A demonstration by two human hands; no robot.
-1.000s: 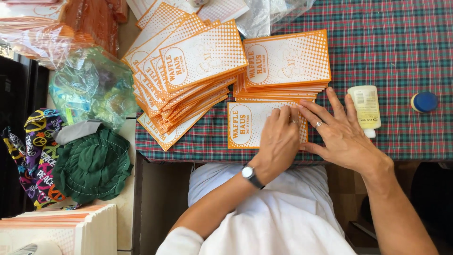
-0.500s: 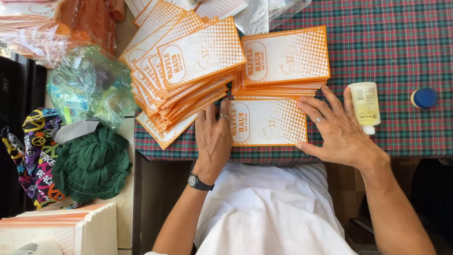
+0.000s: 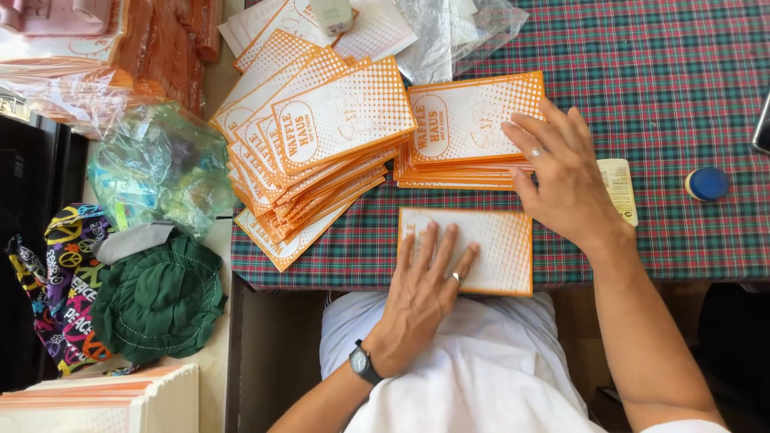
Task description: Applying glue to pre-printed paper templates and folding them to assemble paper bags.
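Now both hands lie flat and released on orange-and-white paper bags at the desk's near edge.

Left hand presses palm-down, fingers spread, on a single bag lying at the near edge of the desk; right hand rests open on the neat stack of bags just beyond it. A fanned pile of bags sprawls toward the left edge. A cream tube and blue cap sit by the right hand.

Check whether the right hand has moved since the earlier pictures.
Yes. The right hand has gone up from the single orange-and-white bag onto the neat stack beside the pale tube.
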